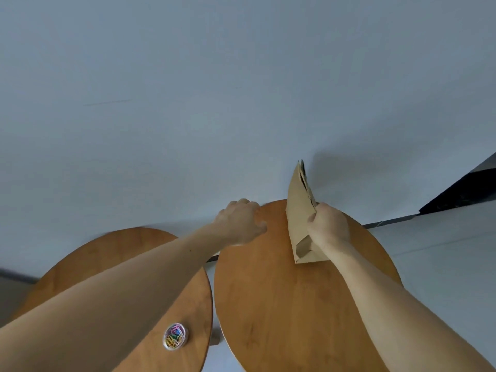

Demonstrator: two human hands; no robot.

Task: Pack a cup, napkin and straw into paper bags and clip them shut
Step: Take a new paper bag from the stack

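There are two round wooden tables: the larger table (281,304) and, just to its left across a narrow gap, a second table (107,253). One clear tub of coloured paper clips (175,336) stands on the second table, near the gap. One bundle of flat brown paper bags (299,210) is in view; it looks like several sheets, though the count cannot be told edge-on. Behind the larger table rises a plain grey-blue wall (188,103), and a dark object (464,191) lies off to its far right.

The right hand (328,226) is wrapped around the bundle, holding it upright over the far right part of the larger table, folded bottoms nearest the camera. The left hand (239,222) sits at the far left rim of the larger table, fingers curled under. Whether it holds anything cannot be told.
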